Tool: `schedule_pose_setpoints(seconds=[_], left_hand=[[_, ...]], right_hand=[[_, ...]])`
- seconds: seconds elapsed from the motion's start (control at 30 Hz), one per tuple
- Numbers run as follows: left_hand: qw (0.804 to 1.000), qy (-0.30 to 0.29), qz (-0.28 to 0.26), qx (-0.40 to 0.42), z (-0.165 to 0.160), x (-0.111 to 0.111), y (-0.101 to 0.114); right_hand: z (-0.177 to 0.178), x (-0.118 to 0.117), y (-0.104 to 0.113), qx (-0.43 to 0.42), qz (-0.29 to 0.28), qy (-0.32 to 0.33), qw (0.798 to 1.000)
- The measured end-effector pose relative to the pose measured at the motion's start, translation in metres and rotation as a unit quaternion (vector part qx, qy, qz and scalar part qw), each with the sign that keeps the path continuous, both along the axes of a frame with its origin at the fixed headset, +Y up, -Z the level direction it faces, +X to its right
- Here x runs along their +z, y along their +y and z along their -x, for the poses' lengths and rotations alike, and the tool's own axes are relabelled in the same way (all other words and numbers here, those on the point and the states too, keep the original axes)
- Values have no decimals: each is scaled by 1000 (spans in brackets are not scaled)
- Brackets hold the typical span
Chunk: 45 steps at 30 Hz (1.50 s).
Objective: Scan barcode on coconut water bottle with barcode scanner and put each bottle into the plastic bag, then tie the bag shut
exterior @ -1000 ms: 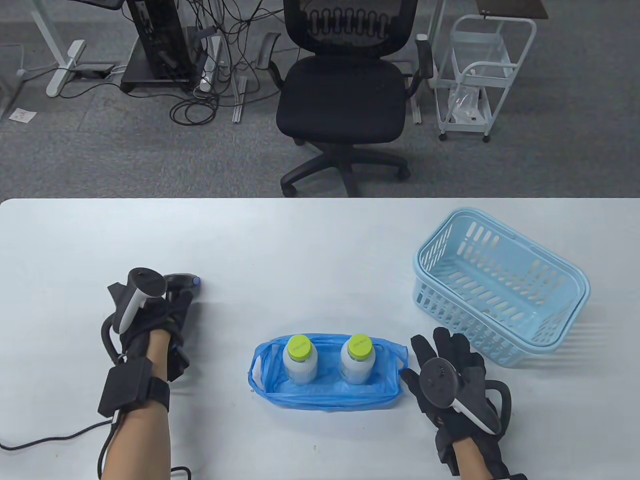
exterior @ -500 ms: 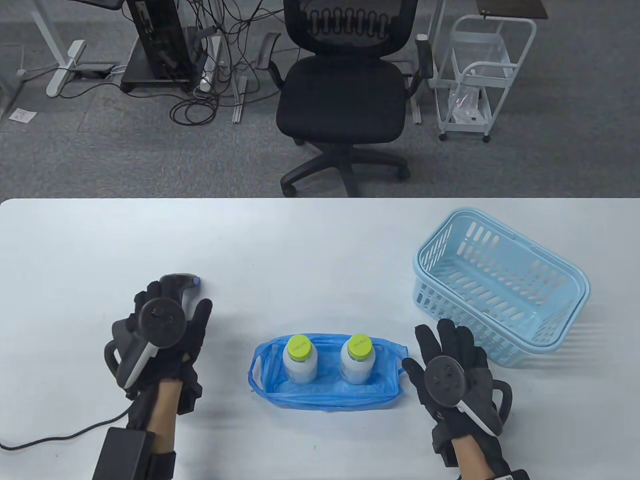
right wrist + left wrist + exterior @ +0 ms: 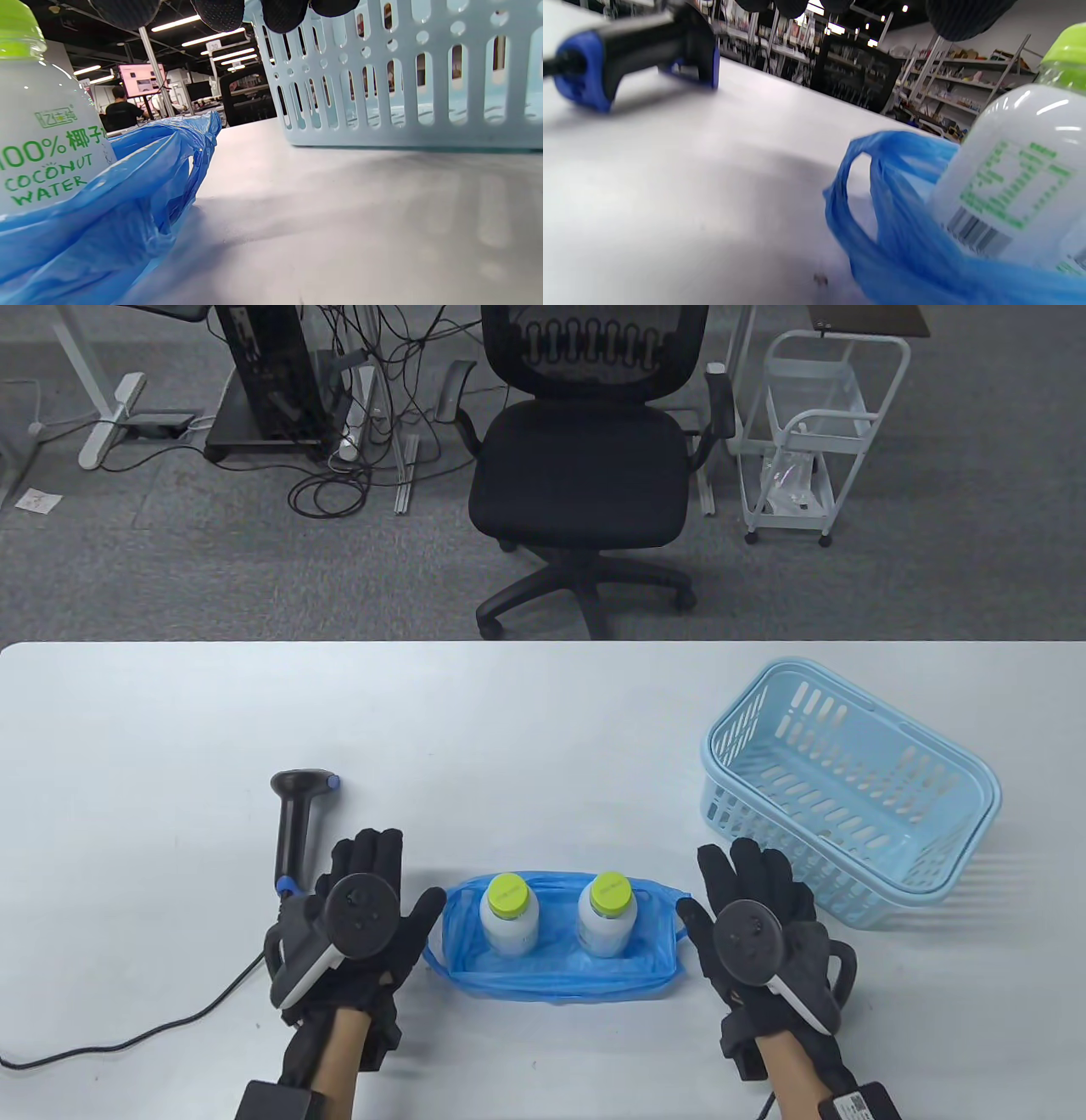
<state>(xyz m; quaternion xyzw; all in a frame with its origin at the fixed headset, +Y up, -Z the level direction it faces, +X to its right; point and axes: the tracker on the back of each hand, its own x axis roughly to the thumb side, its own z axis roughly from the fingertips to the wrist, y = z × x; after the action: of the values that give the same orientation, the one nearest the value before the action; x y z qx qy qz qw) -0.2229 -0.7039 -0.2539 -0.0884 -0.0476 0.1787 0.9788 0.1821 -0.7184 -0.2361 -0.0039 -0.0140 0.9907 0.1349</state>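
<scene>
Since a second ago: my left hand (image 3: 361,929) has let go of the barcode scanner (image 3: 297,827) and slid over beside the bag; my right hand (image 3: 759,937) has barely shifted.
Bottles: left bottle (image 3: 508,914) and right bottle (image 3: 606,914), both milky white with rounded shoulders and lime-green caps, stand upright side by side inside the plastic bag (image 3: 556,976); green print and a barcode show on the labels.
Bag: thin, crinkled blue film, mouth open, a handle loop at each end, resting on the table (image 3: 543,712).
Left grip: fingers spread and relaxed, holding nothing, thumb just beside the bag's left handle.
Right grip: fingers apart and straight, empty, thumb just beside the right handle.
Scanner: matte black with blue trim, lying flat on the table, cable trailing left.
Basket (image 3: 848,797): pale blue slotted plastic, rounded corners, behind my right hand.
</scene>
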Motion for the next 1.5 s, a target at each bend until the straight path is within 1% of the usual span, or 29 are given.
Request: schedule_pose_setpoints(seconds=[0.07,0.13,0.2,0.23,0.27,0.3,0.33,0.37,0.4,0.47,0.5,0.53,0.6,0.67,0.73,0.8,0.87,0.93,1.0,1.03,1.1,1.13,1.17,1.2,1.27,1.3,1.37,1.43,1.5], left_hand=[[999,-18,32,19,8,-5,-13],[993,-28,100,53,20,-10,-28],[978,-46,164,117,28,-12,-41],[965,-53,201,158,30,-12,-48],[957,-59,215,184,31,-12,-52],[953,-61,218,201,32,-13,-56],[953,-60,221,201,30,-14,-58],[955,-67,226,179,27,-15,-59],[961,-72,221,149,23,-15,-59],[972,-70,202,95,15,-17,-61],[978,-68,183,76,11,-17,-62],[984,-69,146,70,9,-19,-62],[989,-62,104,83,11,-21,-62],[989,-62,85,107,16,-22,-57],[982,-55,76,163,24,-22,-51],[973,-45,64,218,31,-22,-45],[957,-44,63,279,37,-21,-39],[936,-52,53,345,40,-20,-33],[909,-51,38,413,43,-17,-24],[889,-57,28,454,43,-16,-18],[858,-74,16,508,40,-14,-8],[843,-87,10,531,36,-13,-1],[833,-98,9,544,32,-13,3],[815,-111,2,569,26,-12,10],[781,-123,-5,613,17,-12,19],[767,-127,-8,629,13,-11,23],[740,-133,-25,659,3,-12,33],[736,-150,-34,660,-7,-13,41],[739,-156,-38,654,-16,-16,48]], right_hand=[[-5,-2,-3,-18,22,-5,1000],[-11,-5,-9,-38,60,-4,997],[-16,-9,-19,-63,115,8,991],[-17,-11,-24,-83,136,22,987],[-16,-12,-27,-93,148,25,984],[-15,-14,-32,-103,162,35,981],[-13,-15,-36,-105,175,42,978],[-9,-17,-40,-92,186,45,977],[-7,-17,-40,-73,192,45,978],[-3,-19,-39,-56,168,30,984],[-2,-20,-39,-58,166,28,984],[-2,-20,-40,-68,161,28,984],[-5,-21,-39,-97,145,18,984],[-12,-20,-34,-135,117,2,984],[-21,-20,-26,-184,97,-7,978],[-28,-19,-21,-229,91,-6,969],[-33,-19,-18,-261,98,9,960],[-35,-19,-12,-290,92,20,953],[-36,-18,-2,-323,90,43,941],[-36,-17,6,-345,86,57,933],[-33,-16,22,-370,74,75,923],[-30,-15,32,-368,65,86,923],[-27,-14,40,-360,58,95,926],[-24,-13,52,-354,46,100,929],[-18,-13,72,-343,41,109,932],[-15,-13,80,-337,33,107,935],[-5,-11,102,-317,-18,89,944],[7,-8,120,-300,-65,73,949],[18,-6,131,-291,-99,68,949]])
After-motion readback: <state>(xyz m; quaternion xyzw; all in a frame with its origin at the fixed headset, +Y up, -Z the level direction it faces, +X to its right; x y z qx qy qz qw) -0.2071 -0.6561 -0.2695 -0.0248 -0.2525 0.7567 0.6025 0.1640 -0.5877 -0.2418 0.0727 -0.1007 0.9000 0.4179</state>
